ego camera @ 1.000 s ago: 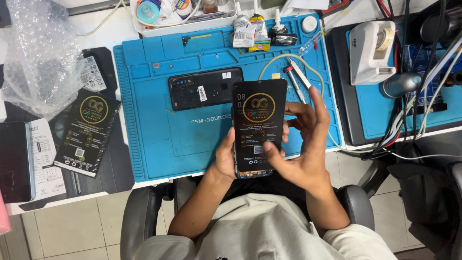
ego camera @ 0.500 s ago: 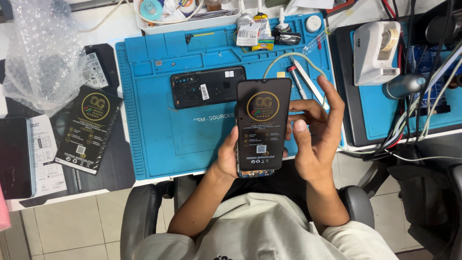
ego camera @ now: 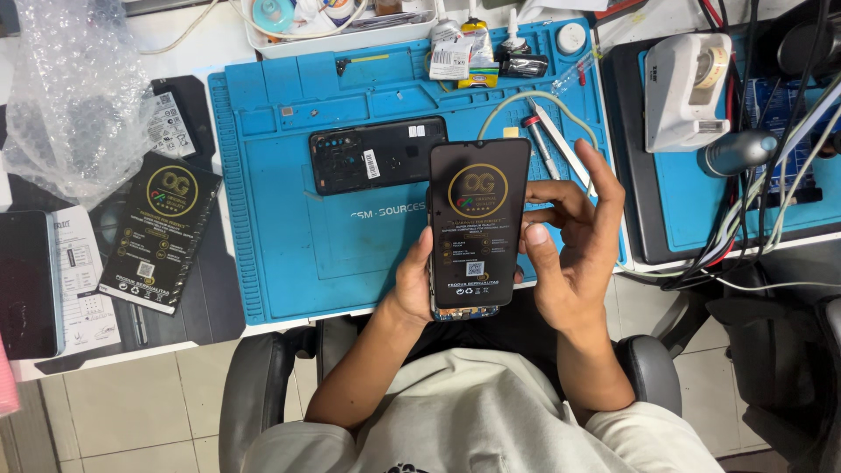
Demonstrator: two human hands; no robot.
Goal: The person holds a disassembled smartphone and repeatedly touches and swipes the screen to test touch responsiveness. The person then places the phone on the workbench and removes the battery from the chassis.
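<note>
White table (ego camera: 193,48) carries a large blue work mat (ego camera: 289,263) at the middle, with a second blue mat (ego camera: 701,193) on a dark tray to the right and a black mat (ego camera: 210,307) at the left. Near the person's chest, lifted above the near edge of the blue work mat, is a black phone screen (ego camera: 477,228), upright on its long side, its protective film unpeeled and printed with a round gold emblem and small white text. The left hand (ego camera: 412,285) is clamped along its left edge and lower corner. The right hand (ego camera: 569,250) rests on the right edge, thumb pressed to the glass, other fingers loosely spread behind.

Judging from this, the screen is not yet fitted: the open phone body (ego camera: 377,155) lies bare on the mat just beyond, with a small white barcode sticker, so joining them is left.

Far left lies a crumpled sheet of clear bubble wrap (ego camera: 74,96). Near it a flat black sleeve (ego camera: 158,232) bears the same gold emblem, beside a white printed leaflet (ego camera: 83,289). At the far edge stand small glue bottles (ego camera: 477,48) with a white label.
</note>
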